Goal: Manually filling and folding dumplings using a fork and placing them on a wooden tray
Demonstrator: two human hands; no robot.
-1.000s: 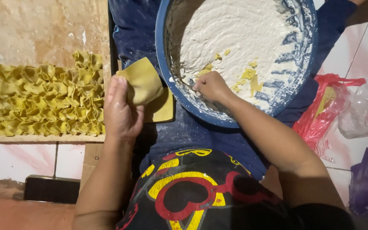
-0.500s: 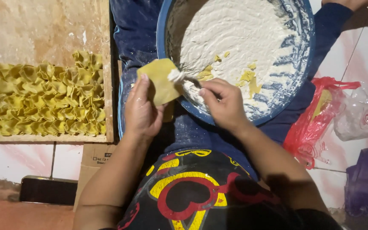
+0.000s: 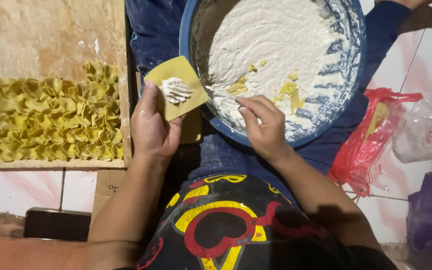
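The left hand holds 1 square yellow dumpling wrapper flat on its fingers, which lie together under the sheet and grip it at its lower edge; a dab of pale white filling sits in the middle of the wrapper. The wrapper hangs just beside the rim of a big blue basin resting on the person's lap, and it overlaps that rim slightly. The right hand is at the basin's near edge, fingers curled together, pinched on a thin utensil (too little of it shows to name it) whose tip lies in the white paste filling the basin. Left of the lap, a wooden tray carries rows of folded yellow dumplings packed touching one another. On the tiled floor at the right lie a red plastic bag and a clear plastic bag.
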